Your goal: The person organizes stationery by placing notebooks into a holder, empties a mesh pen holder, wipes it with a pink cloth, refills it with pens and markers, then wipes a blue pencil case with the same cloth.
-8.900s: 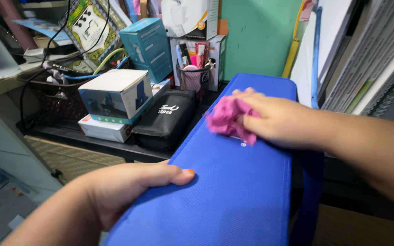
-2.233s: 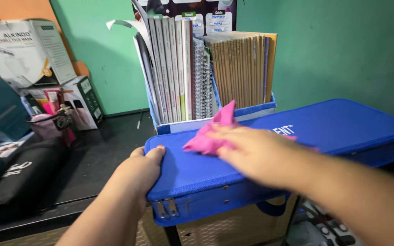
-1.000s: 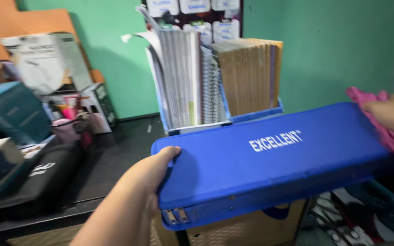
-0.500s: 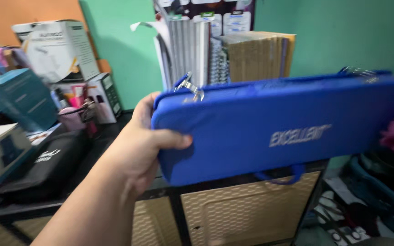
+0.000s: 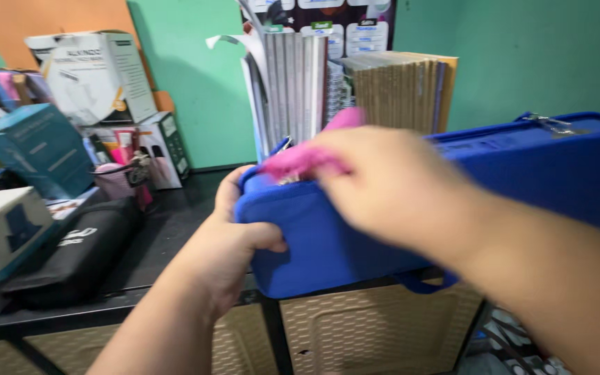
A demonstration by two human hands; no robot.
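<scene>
Blue case (image 5: 522,173), pink cloth (image 5: 300,158), green wall (image 5: 536,55), black pouch (image 5: 78,257).

This looks like a home study corner. Against a green wall (image 5: 522,62) at twelve o'clock stand upright notebooks (image 5: 397,90) in a file box. At nine o'clock the black tabletop (image 5: 168,236) carries stacked cardboard boxes (image 5: 92,76), a black pouch (image 5: 78,250) and a mesh pen holder (image 5: 116,184).

Standing close behind the long blue zippered fabric case (image 5: 522,173): upright row of books and notebooks (image 5: 355,90). Crowding the black shelf's (image 5: 168,236) left: cardboard boxes (image 5: 36,149), black pouch (image 5: 78,250). Lying open between: bare shelf strip.
</scene>
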